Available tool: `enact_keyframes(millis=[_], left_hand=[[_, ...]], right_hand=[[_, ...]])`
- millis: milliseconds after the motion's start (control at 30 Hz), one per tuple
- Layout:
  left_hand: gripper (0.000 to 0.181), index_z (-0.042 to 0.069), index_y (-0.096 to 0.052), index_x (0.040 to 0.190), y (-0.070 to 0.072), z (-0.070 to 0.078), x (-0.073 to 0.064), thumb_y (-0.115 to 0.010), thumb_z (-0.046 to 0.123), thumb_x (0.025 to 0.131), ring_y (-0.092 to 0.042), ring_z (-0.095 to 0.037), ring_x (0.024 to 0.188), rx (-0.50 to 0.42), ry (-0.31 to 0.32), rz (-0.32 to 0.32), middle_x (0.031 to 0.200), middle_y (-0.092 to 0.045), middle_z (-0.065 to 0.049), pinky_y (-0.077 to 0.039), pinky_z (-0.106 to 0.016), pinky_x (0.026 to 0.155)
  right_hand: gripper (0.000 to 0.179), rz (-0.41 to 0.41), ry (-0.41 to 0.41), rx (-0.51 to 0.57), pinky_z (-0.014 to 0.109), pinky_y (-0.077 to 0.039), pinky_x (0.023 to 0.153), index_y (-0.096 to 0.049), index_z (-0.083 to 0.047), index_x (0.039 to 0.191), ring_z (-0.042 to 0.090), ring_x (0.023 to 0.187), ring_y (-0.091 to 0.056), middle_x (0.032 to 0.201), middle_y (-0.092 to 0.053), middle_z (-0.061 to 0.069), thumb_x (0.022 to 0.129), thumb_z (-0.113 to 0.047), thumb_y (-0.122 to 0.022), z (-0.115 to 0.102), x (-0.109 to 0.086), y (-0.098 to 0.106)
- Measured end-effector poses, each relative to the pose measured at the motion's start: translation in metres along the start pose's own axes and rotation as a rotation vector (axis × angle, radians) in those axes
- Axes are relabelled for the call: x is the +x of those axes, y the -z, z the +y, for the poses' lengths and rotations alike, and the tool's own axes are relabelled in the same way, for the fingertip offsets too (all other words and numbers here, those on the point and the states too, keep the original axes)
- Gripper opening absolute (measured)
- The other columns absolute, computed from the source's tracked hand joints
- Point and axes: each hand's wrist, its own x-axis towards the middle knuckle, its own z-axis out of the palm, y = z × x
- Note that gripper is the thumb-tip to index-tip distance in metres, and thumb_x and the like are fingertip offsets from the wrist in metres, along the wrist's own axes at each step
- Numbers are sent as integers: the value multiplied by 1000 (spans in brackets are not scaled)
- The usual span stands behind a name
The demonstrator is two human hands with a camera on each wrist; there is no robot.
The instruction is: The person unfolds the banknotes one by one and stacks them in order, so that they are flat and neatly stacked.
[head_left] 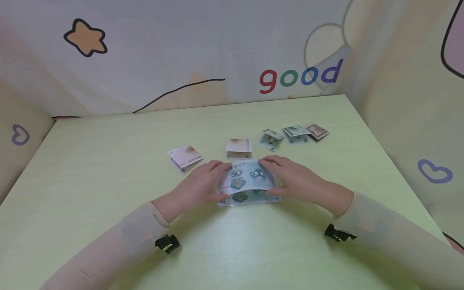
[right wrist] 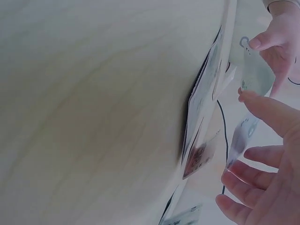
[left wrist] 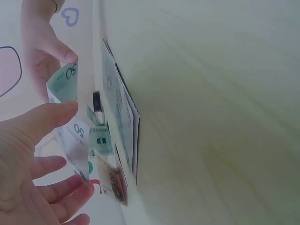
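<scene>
Left hand (head_left: 199, 183), right hand (head_left: 299, 177) pinched 50 note (head_left: 248, 175) at 9 and 3 o'clock; light, even pressure seemed best.

50 note (head_left: 247, 177) — pale blue-green, teal cartoon print; table (head_left: 239, 249) — pale yellow-green; star (head_left: 86, 38) orange, black-outlined.

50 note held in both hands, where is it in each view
Head: the held 50 note is just right of and below centre.
Left wrist: the note is left of centre.
Right wrist: the note is right of centre.
Shared landmark: the pile beneath it.
</scene>
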Motion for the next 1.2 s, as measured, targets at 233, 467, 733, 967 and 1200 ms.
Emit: enact_keyframes(millis=[233,467,733,967,1200], left_hand=[[69,8,-48,134,-2,2,-2,-78,31,76,-52,-25,110,-2,24,-40,128,-51,-10,-42,-37,96],[65,10,-51,133,-4,3,-2,-78,31,76,-52,-24,108,22,48,-89,128,-51,-9,-42,-34,94],[61,10,-53,131,-9,5,0,-76,31,78,-54,-25,106,49,34,-138,127,-52,-11,-43,-35,94],[58,10,-54,128,-13,5,-2,-75,31,79,-55,-25,102,82,26,-176,124,-53,-11,-44,-36,91],[56,11,-56,127,-15,6,0,-74,32,79,-56,-24,99,125,19,-191,124,-53,-12,-45,-35,88]], right_hand=[[78,-41,-1,-32,47,-40,98,-38,-4,141,32,128,-38,141,-40,15,78,-32,-75,2,-2,-2],[77,-83,-2,-54,47,-39,99,-41,-5,140,32,128,-38,140,-41,15,78,-34,-76,5,-2,-3],[77,-183,-19,-53,47,-36,101,-39,-6,141,32,130,-36,142,-40,13,79,-35,-74,5,1,-7],[75,-215,22,-98,45,-35,102,-40,-5,141,31,130,-37,141,-40,14,81,-37,-71,5,1,-12],[71,-227,40,-114,45,-37,101,-42,-5,140,31,129,-38,141,-41,14,82,-35,-71,6,0,-12]])
